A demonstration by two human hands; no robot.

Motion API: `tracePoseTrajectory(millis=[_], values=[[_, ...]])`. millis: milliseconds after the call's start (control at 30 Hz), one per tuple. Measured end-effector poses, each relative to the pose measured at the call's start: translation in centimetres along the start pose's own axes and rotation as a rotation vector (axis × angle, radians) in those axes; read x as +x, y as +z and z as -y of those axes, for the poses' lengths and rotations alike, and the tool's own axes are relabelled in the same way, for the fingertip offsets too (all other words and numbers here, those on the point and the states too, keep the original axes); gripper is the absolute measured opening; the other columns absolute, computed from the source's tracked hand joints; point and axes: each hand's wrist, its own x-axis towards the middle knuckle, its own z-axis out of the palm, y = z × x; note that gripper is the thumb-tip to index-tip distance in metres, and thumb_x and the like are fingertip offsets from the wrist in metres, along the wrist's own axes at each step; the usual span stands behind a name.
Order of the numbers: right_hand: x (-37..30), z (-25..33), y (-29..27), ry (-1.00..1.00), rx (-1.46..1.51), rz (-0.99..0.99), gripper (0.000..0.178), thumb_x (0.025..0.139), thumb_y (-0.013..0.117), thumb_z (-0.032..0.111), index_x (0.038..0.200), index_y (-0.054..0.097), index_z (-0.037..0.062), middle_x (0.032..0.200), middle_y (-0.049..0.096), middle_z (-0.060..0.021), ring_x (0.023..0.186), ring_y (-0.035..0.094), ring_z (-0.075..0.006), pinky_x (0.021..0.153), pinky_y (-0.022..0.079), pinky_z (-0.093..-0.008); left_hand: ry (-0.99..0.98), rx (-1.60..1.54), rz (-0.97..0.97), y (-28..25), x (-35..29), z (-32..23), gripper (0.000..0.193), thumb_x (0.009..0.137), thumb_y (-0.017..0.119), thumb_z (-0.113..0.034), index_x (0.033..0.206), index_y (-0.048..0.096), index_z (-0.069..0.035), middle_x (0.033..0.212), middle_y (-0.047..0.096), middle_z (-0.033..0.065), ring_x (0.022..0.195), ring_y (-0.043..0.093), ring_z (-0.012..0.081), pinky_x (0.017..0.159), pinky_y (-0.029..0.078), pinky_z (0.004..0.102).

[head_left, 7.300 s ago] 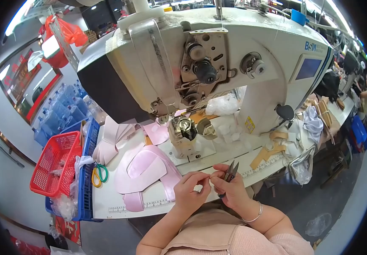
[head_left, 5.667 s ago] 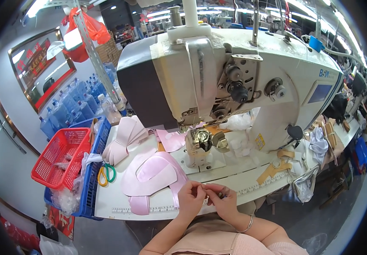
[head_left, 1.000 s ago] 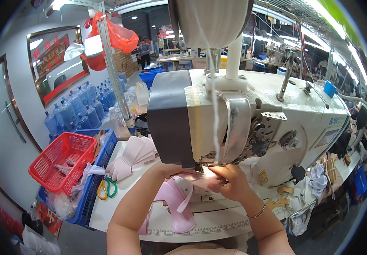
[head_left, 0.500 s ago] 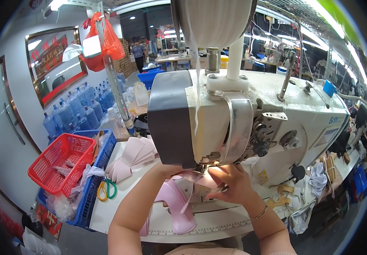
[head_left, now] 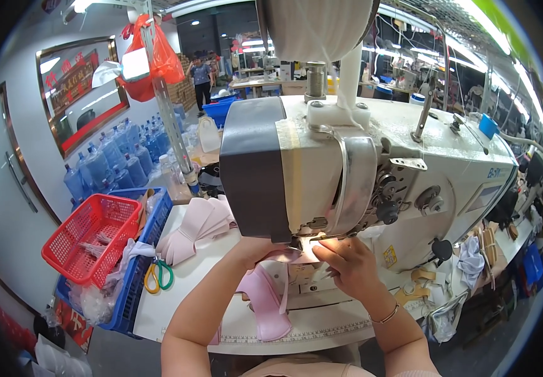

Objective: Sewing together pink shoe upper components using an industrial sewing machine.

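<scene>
Under the lit needle area of a sewing machine [head_left: 321, 169], a pink shoe-upper-like piece [head_left: 284, 256] lies between my two hands. My left hand [head_left: 254, 250] holds its left side, fingertips partly hidden behind the machine head. My right hand [head_left: 350, 267] is closed at the right of the needle, its fingers bent and pressed at the piece's edge. Something small and greyish shows under those fingers, too unclear to name. A wider pink piece [head_left: 265, 305] with a narrow strip hangs toward me below the left hand, over the table's front part.
Left of the machine lie stacked pale pink pieces [head_left: 199, 226] and scissors [head_left: 159, 276] with yellow and green handles. A red basket [head_left: 89, 235] rests on a blue crate [head_left: 152, 242] at the table's left edge. Tan scraps [head_left: 413, 289] lie to the right. A thread cone [head_left: 318, 31] hangs above.
My right hand has drawn its fingers in by the needle, and the pink fold it held up no longer shows. My left hand stays nearly in place. A distant person has shifted.
</scene>
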Motion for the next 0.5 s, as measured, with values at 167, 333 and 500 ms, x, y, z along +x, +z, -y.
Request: tracePoseTrajectory(millis=[167,333,500], values=[[0.1,-0.3,-0.1,0.011,-0.021,0.043,0.045,0.06,0.062,0.001,0.103,0.059,0.0156,0.092,0.06,0.0029,0.077,0.052,-0.0184,0.067,0.045,-0.0306,0.005,0.004,-0.023,0.0,-0.5,0.7,0.05,0.07,0.064,0.003,0.117,0.05,-0.001,0.105,0.057,0.0087,0.091,0.059,0.0145,0.074,0.051,0.0255],[0.2,-0.9,0.4,0.033,-0.01,0.032,0.042,0.062,0.062,0.002,0.101,0.062,0.0159,0.082,0.062,0.0028,0.073,0.052,-0.0199,0.064,0.043,-0.0322,-0.025,0.037,-0.063,-1.2,-0.5,2.5,0.036,0.075,0.061,-0.001,0.111,0.054,0.0,0.1,0.059,0.0079,0.088,0.059,0.0137,0.073,0.05,0.0236],[0.3,-1.0,0.1,0.067,-0.035,0.103,0.045,0.058,0.06,-0.001,0.099,0.063,0.0181,0.093,0.064,-0.0004,0.074,0.057,-0.0206,0.064,0.044,-0.0335,0.027,-0.036,-0.097,-0.8,-0.6,2.8,0.027,0.078,0.06,-0.003,0.105,0.057,0.001,0.094,0.061,0.0064,0.082,0.059,0.0121,0.072,0.049,0.0229]])
